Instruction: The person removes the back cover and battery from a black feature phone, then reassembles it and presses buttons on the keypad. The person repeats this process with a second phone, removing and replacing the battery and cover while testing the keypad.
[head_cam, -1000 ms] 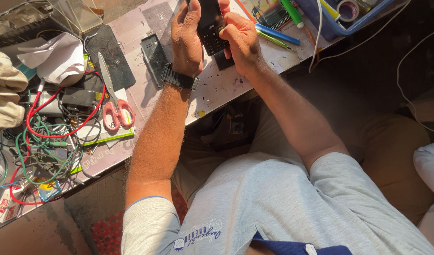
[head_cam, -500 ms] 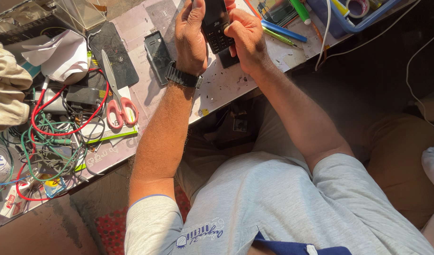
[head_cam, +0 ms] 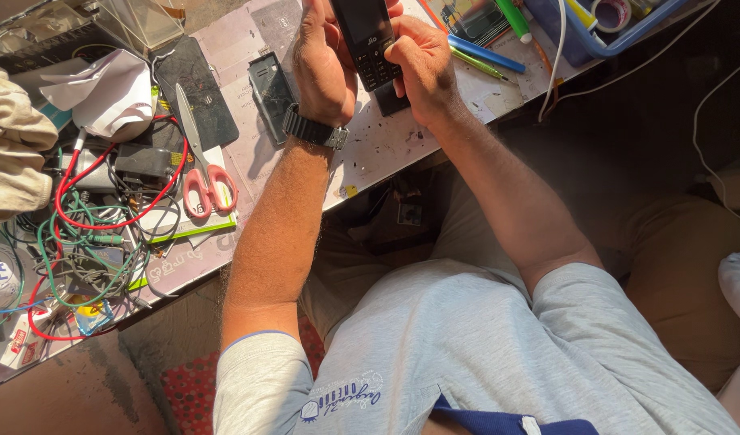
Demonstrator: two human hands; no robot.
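Observation:
Both hands hold a black keypad phone (head_cam: 366,42) upright over the worktable (head_cam: 370,153). My left hand (head_cam: 321,68), with a dark watch on its wrist, wraps the phone's left side. My right hand (head_cam: 420,68) grips its right side, thumb on the keypad. A small black part (head_cam: 390,98) lies on the table just under the phone. A black phone back cover (head_cam: 271,84) lies left of my left wrist.
Pink-handled scissors (head_cam: 202,169) and a dark flat panel (head_cam: 194,84) lie to the left. Red, green and black wires (head_cam: 88,234) tangle at the far left beside crumpled paper (head_cam: 104,93) and cloth (head_cam: 11,145). Pens (head_cam: 482,52) and a blue tray (head_cam: 595,32) sit at the right.
The view has shifted slightly and the hands have drifted a little. Both hands still hold the phone; the right thumb stays on the keypad.

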